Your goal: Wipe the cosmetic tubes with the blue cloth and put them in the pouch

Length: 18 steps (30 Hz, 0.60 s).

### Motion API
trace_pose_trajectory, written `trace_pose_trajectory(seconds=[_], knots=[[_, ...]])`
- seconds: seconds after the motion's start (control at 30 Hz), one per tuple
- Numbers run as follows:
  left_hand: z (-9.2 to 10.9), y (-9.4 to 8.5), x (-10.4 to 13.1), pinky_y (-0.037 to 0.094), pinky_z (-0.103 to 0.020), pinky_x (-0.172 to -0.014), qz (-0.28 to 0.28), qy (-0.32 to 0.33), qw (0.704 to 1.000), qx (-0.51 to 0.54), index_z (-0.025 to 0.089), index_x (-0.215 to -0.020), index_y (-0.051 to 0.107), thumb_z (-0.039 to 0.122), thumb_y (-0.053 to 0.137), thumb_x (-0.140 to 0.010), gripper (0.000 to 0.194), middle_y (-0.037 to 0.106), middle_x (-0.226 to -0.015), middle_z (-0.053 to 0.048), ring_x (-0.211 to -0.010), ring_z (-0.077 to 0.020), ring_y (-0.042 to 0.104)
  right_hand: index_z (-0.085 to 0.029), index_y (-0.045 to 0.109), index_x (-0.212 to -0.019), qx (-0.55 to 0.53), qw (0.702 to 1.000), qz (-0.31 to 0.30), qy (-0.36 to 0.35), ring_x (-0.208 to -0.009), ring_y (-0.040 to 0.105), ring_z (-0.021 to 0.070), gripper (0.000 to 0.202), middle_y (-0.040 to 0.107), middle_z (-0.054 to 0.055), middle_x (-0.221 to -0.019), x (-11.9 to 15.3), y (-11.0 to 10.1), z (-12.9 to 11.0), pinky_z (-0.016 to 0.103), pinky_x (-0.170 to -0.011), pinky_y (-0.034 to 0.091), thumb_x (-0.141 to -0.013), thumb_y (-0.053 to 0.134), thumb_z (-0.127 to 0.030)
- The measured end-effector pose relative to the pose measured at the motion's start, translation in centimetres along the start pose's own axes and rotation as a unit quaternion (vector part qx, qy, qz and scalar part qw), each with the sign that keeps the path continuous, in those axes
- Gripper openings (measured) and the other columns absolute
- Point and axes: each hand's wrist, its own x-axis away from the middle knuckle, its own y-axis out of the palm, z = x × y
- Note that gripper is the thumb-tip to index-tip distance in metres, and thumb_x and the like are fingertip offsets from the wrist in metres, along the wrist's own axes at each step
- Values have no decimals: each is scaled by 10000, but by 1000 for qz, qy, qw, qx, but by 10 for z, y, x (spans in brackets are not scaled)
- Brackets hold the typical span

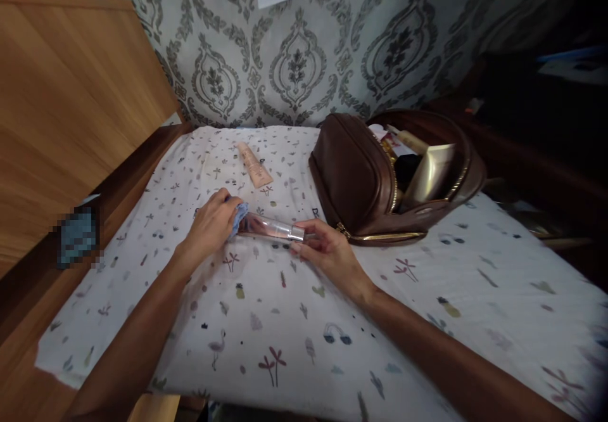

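The clear tube lies nearly level just above the printed cloth, its long axis running left to right between the 2 hands, silver cap end toward the right. The left hand is closed around a blue cloth pressed on the tube's left end; the right hand pinches the capped end with curled fingers. Both hands touch it, neither nearer. Just beyond, a peach tube lies on the cloth, and an open brown pouch sits to the right.

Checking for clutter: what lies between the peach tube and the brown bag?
Nothing: only bare printed cloth between the peach tube and the brown bag, in the head view.
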Motion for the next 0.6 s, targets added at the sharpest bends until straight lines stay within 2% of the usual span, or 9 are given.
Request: trace_pose_trajectory(seconds=[0.07,0.17,0.27,0.33,0.4,0.5,0.6], knots=[[9,1,4,534,-357,-811,72,33,997,21,185,-1198,652,206,389,-1006,326,570,-1073,-92,-990,-242,603,-225,657,-1038,-2,1000,-2,-18,-676,671,160,383,694,2,-803,0,0,-1,292,-607,561,-765,790,-460],[32,6,14,530,-305,-731,165,124,977,44,175,-1254,610,194,363,-1029,334,571,-1078,-96,-943,-206,595,-231,691,-1008,20,997,12,-77,-752,668,170,297,693,20,-834,2,3,0,306,-667,567,-846,723,-477],[55,12,23,490,-259,-610,188,203,961,3,170,-1253,592,110,362,-1005,343,578,-1050,-96,-922,-200,587,-248,677,-1075,41,990,33,-128,-860,685,181,291,705,42,-996,4,6,2,336,-788,590,-849,740,-420],[62,11,26,465,-246,-562,148,211,965,-36,171,-1226,597,78,371,-982,345,580,-1042,-98,-933,-210,585,-252,656,-1127,46,990,30,-131,-859,691,179,342,706,47,-1034,5,7,4,348,-813,601,-832,762,-389],[60,5,26,465,-248,-550,72,180,979,-65,174,-1183,614,74,387,-974,325,578,-1053,-101,-943,-218,585,-247,669,-1116,57,990,23,-130,-836,689,176,332,702,47,-1015,4,6,4,354,-808,610,-827,766,-378],[46,-5,20,503,-281,-604,-37,101,988,-107,174,-1110,643,83,451,-957,262,575,-1085,-110,-996,-242,584,-247,701,-1083,78,989,13,-127,-866,693,185,304,695,50,-1016,2,1,3,377,-849,612,-823,766,-390],[26,-5,13,536,-336,-703,-100,38,985,-135,159,-1056,660,100,521,-929,196,574,-1118,-132,-1056,-277,579,-249,703,-1056,76,991,-7,-109,-908,705,196,309,709,46,-1023,0,-4,0,398,-907,608,-803,783,-407]])
